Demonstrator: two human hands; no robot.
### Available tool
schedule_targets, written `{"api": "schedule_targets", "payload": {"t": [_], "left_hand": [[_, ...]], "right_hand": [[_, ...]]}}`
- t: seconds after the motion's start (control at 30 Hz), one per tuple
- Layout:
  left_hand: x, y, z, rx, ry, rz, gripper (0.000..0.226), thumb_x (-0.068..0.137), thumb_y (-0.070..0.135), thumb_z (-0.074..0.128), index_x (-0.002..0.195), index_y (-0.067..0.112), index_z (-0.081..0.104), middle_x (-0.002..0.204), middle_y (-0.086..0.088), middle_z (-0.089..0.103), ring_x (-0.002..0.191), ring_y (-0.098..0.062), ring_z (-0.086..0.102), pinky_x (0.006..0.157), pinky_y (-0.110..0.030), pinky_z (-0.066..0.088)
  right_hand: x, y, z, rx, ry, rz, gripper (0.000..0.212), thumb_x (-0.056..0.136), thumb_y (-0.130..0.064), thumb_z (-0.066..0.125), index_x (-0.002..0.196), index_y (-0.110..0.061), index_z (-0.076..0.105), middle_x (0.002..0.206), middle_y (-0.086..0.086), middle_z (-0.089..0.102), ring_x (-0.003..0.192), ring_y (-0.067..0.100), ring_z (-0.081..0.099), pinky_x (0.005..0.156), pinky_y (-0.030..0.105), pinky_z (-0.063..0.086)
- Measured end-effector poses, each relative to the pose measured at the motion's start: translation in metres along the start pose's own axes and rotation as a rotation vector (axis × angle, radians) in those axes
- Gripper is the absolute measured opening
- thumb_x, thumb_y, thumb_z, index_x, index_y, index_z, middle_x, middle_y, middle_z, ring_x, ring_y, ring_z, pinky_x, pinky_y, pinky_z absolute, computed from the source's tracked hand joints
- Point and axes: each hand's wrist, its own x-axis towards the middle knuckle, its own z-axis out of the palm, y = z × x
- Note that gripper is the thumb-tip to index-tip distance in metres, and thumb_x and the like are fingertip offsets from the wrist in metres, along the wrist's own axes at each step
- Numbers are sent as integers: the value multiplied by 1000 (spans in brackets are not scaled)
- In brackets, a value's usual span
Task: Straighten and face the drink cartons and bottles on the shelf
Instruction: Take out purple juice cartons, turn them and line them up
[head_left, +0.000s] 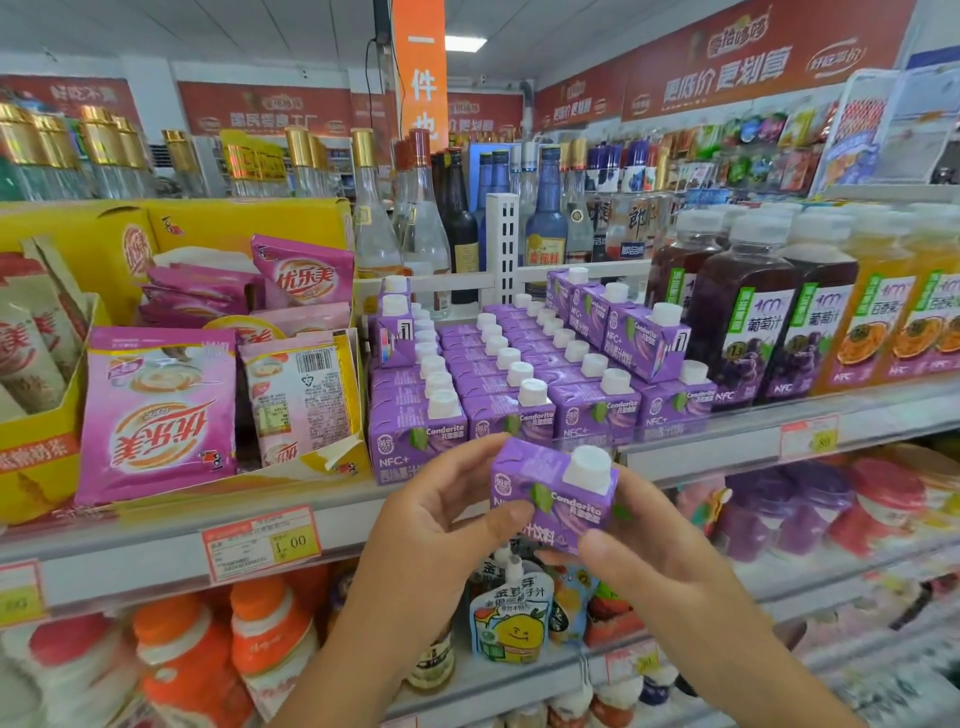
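Between the left hand (447, 512) and right hand (641, 553), just in front of the shelf (104, 561) edge, sat one purple carton (550, 501); left thumb and fingers pinched its left side, and the right thumb and fingers pinched its lower right. Judged light, stiff at the corners, dentable on flat panels and maybe slick, so best gripped across opposite side faces, not by the white cap (587, 467). Behind stood the carton rows (498, 364), a few askew on top, with juice bottles (743, 332) to the right.
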Motion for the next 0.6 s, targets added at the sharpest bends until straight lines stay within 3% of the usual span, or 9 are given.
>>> {"api": "schedule_targets", "payload": {"t": [0.1, 0.17, 0.23, 0.33, 0.4, 0.5, 0.6], "left_hand": [[-1, -1, -1, 28, -4, 30, 53, 68, 9, 73, 117, 27, 63, 106, 20, 72, 105, 3, 64, 76, -11, 51], [-2, -1, -4, 34, -20, 55, 50, 68, 12, 73, 115, 25, 65, 109, 13, 73, 107, -1, 65, 79, -13, 52], [-2, -1, -7, 29, -34, 71, 47, 67, 12, 74, 113, 23, 67, 111, 10, 73, 105, -4, 67, 80, -15, 52], [-2, 0, -9, 81, -14, 98, 41, 73, 19, 79, 111, 31, 71, 110, 11, 73, 103, -6, 68, 81, -18, 53], [-1, 3, -11, 200, 43, 146, 41, 73, 40, 83, 111, 48, 67, 110, 18, 71, 103, -3, 67, 84, -20, 55], [5, 15, -18, 466, 161, 248, 44, 72, 60, 75, 111, 65, 55, 109, 34, 64, 103, 8, 62, 85, -15, 50], [19, 37, -26, 654, 187, 361, 31, 75, 69, 60, 106, 65, 55, 114, 44, 53, 105, 18, 53, 85, -2, 39]], "right_hand": [[3, 4, -4, -165, 51, -93, 45, 75, -40, 78, 116, -31, 61, 116, 1, 69, 106, 18, 65, 84, 21, 53], [6, 4, -9, -233, 70, -112, 33, 84, -26, 74, 114, -35, 61, 115, -2, 68, 109, 17, 63, 85, 20, 52], [8, 2, -14, -272, 63, -107, 39, 81, -18, 71, 111, -39, 61, 114, -6, 68, 109, 14, 62, 85, 19, 51], [12, -7, -15, -375, 24, -114, 34, 83, -30, 75, 110, -45, 60, 113, -11, 68, 109, 11, 62, 89, 24, 51], [17, -17, -17, -475, 10, -128, 38, 77, -46, 71, 112, -49, 58, 113, -12, 68, 107, 10, 62, 90, 30, 51], [35, -45, -21, -713, 23, -199, 42, 74, -59, 70, 113, -59, 53, 104, -23, 64, 96, 5, 60, 80, 14, 47], [63, -78, -16, -906, -93, -156, 41, 74, -50, 67, 110, -63, 53, 106, -40, 54, 93, -8, 57, 76, 4, 41]]}}
